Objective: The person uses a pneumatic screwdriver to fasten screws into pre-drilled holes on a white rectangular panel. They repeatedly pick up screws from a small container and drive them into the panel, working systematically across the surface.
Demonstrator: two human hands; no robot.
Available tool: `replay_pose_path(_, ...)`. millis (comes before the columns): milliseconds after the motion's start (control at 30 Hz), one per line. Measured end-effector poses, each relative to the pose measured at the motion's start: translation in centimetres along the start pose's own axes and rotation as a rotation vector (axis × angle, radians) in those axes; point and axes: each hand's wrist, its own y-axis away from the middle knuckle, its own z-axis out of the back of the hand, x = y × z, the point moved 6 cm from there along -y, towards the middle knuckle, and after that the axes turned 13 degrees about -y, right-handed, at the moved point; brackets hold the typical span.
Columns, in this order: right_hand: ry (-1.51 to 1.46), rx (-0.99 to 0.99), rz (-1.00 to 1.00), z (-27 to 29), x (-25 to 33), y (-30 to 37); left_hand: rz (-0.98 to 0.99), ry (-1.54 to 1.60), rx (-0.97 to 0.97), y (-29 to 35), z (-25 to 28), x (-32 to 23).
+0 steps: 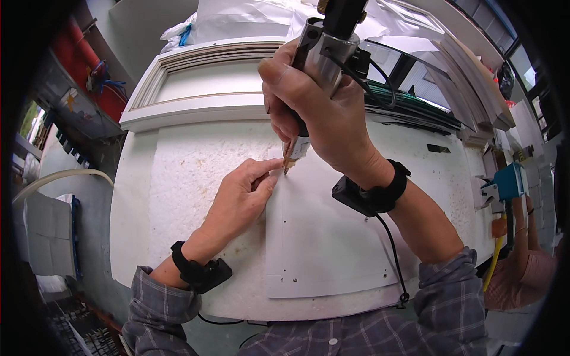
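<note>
My right hand point(323, 104) is wrapped round an upright power screwdriver point(329, 56) with a shiny metal body and a black top. Its narrow brownish nose points down at the far left part of a white panel point(338, 237), and the tip meets the panel close to its left edge. My left hand point(243, 193) rests at that edge, index finger stretched out to the screwdriver's tip and thumb apart below it. Whether a screw sits under the tip is too small to tell. Small dark holes or screw heads point(295, 280) dot the panel's near corners.
The panel lies on a scuffed white worktable point(190, 154). Beyond it is a white frame point(196, 107); a stack of dark glass-like sheets point(409, 104) lies at far right beside upright boards point(475, 83). A black cable point(392, 249) hangs from my right wrist. Another person's arm point(522, 237) shows at right.
</note>
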Motion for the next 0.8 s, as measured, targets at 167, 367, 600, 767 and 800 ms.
replay_pose_path(167,-0.008,0.005,-0.047,-0.1,-0.6,0.5,-0.051,-0.107,-0.020,0.2,0.1,-0.3)
replay_pose_path(367,-0.027,0.002,-0.031,-0.5,0.2,0.4,-0.091,-0.112,-0.073,0.4,0.0,-0.7)
replay_pose_path(600,0.035,-0.103,0.263,4.0,9.0,3.3,-0.217,-0.274,-0.084,3.3,-1.7,-6.7)
replay_pose_path(767,0.060,-0.195,0.216,8.8,13.2,8.4,-0.553,-0.491,-0.028,3.7,-7.4,-12.5)
replay_pose_path(800,0.076,-0.225,0.207,9.7,13.8,9.6,-0.561,-0.513,-0.004,3.4,-7.9,-12.9)
